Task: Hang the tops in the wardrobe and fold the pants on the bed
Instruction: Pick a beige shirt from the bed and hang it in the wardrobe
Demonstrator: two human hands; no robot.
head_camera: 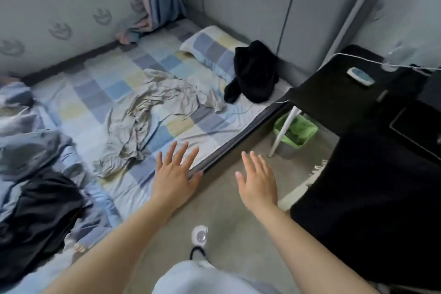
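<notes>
A crumpled beige garment (148,112) lies spread across the middle of the bed (167,64), which has a checked sheet. A black garment (255,71) is heaped against the headboard by the pillow. Another dark garment (40,212) lies bunched at the bed's near left. My left hand (176,174) hovers flat with fingers spread over the bed's near edge, just right of the beige garment. My right hand (259,181) is held out open above the floor beside the bed. Neither hand holds anything. No wardrobe is in view.
A rumpled blue quilt (28,145) covers the bed's left side. A black side table (338,93) with a small device and a white cable stands to the right. Under it sits a green bin (298,133). A black chair or cloth (372,210) fills the right foreground.
</notes>
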